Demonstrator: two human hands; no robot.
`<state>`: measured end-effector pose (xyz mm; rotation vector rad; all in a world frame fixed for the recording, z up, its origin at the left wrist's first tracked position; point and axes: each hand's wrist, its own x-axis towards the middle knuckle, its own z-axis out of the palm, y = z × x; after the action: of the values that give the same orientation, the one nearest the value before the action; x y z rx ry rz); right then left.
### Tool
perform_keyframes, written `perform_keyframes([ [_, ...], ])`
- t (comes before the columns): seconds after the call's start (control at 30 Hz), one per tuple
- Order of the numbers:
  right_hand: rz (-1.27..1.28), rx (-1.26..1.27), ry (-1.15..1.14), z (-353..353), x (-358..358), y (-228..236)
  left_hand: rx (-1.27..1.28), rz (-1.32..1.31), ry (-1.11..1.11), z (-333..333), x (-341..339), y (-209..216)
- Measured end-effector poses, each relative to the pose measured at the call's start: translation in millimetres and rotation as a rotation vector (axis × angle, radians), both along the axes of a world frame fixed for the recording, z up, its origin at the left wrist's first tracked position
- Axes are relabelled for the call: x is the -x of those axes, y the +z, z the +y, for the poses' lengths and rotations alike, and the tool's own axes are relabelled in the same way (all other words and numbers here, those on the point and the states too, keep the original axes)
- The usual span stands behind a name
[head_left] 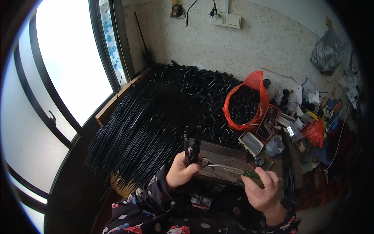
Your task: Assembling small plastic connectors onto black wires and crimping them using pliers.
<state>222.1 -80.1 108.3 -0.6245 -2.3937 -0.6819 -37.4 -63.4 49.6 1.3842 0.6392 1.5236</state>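
Note:
My left hand (179, 171) is closed around a stubby black cylindrical piece (194, 151) and a few thin black rods (186, 145), which point up past the fingers. In my right hand (264, 192) are pliers (228, 169) with green grips. Their handles are spread apart, and the metal jaws reach left to the base of the black piece by my left thumb. Whether the jaws bite on it cannot be made out. Below the pliers lies a worn brown work surface (233, 156).
Long thin black rods (128, 132) spread across the left. Behind them is a heap of short black tubes (194, 80). A red plastic bag (266, 101) holds more small black pieces. To its right are a red tray (269, 121), a pale box (250, 143) and a clear bag (274, 145).

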Motion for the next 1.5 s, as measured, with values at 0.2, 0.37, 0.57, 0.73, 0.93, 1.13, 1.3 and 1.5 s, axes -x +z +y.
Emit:
perform_keyframes([
  [0.2, 0.665, 1.651, 0.547, -4.9, 3.4, -52.1, -0.1, -0.034, 0.094, -8.6, 2.5, 5.2],
  [0.37, 0.992, 2.612, 1.042, -24.4, 14.2, -119.0, -0.038, -0.103, 0.014, -1.1, -25.6, 14.5],
  [0.57, 0.527, 0.647, 0.067, 8.8, 28.9, -69.8, 0.053, -0.108, 0.148, -10.2, -12.3, 18.3],
  [0.73, 0.595, 2.352, 0.617, -13.4, 19.4, -78.6, 0.088, -0.156, 0.071, -7.2, -12.6, 24.1],
  [0.93, 0.41, 1.324, 0.056, -5.3, 30.7, -73.9, -0.002, 0.15, 0.059, -4.8, -5.9, 20.9],
  [1.13, 0.446, 1.526, 0.098, -21.7, 14.5, -48.3, 0.01, 0.077, -0.063, -2.8, -2.1, 19.3],
  [1.3, 0.567, 2.424, 0.522, -15.1, 19.8, -88.5, 0.016, 0.069, -0.141, 9.0, -14.2, 10.8],
  [1.5, 0.464, 0.568, -0.085, -0.3, 22.1, -74.0, 0.001, 0.108, -0.096, 7.2, -10.7, 22.0],
])
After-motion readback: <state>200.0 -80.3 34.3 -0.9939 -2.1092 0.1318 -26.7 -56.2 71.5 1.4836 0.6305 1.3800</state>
